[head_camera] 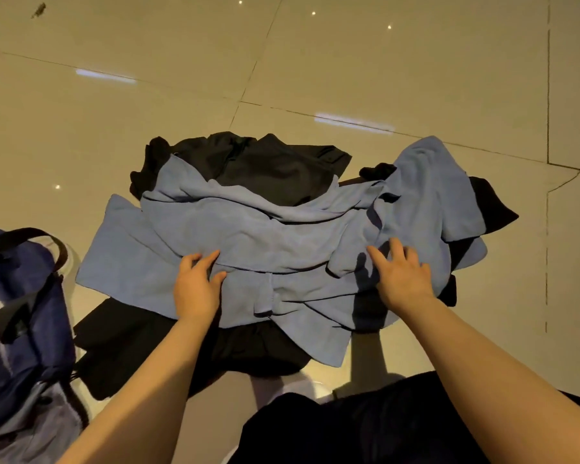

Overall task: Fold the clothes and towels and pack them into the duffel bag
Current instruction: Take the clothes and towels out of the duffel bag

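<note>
Resting on one blue towel (248, 229): two hands, left hand (196, 286), right hand (402, 272).

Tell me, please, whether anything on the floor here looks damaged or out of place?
Two things stand out on the floor tiles: a crack branching from a joint at the right, and a dark smudge at the upper left. The towel pile is merely unfolded.
</note>
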Demonstrator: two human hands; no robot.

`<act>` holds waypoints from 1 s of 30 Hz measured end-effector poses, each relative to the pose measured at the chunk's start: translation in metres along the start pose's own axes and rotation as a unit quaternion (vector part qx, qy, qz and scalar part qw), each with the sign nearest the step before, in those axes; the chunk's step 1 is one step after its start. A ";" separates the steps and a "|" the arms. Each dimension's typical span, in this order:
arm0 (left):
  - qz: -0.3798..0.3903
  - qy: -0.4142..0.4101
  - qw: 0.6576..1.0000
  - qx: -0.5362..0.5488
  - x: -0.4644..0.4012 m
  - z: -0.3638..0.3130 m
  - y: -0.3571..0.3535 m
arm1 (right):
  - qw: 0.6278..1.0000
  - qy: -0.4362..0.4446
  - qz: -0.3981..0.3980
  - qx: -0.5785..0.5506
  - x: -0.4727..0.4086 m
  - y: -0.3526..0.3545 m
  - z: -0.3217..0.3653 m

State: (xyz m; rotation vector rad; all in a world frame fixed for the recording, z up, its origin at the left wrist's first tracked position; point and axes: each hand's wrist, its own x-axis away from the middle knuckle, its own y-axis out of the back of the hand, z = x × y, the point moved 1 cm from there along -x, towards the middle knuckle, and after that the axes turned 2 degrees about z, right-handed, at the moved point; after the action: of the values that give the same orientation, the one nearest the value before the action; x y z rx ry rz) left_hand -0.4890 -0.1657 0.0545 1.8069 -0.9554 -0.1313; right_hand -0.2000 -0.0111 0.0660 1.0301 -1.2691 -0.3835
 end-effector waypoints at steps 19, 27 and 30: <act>-0.131 -0.078 0.988 -0.016 0.053 -0.065 0.075 | 0.977 0.122 -0.172 -0.028 -0.004 0.050 -0.037; -0.172 -0.119 0.970 0.122 0.091 -0.110 0.126 | 0.953 0.137 -0.237 -0.134 0.064 0.145 -0.040; -0.183 -0.157 0.958 0.157 0.107 -0.132 0.138 | 0.937 0.135 -0.281 -0.157 0.102 0.184 -0.051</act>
State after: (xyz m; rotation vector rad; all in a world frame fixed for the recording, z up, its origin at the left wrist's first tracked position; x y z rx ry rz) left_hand -0.4262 -0.1587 0.2644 2.2954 -0.8845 -0.5380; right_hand -0.1747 0.0315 0.2764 1.1115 -0.6216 -0.8239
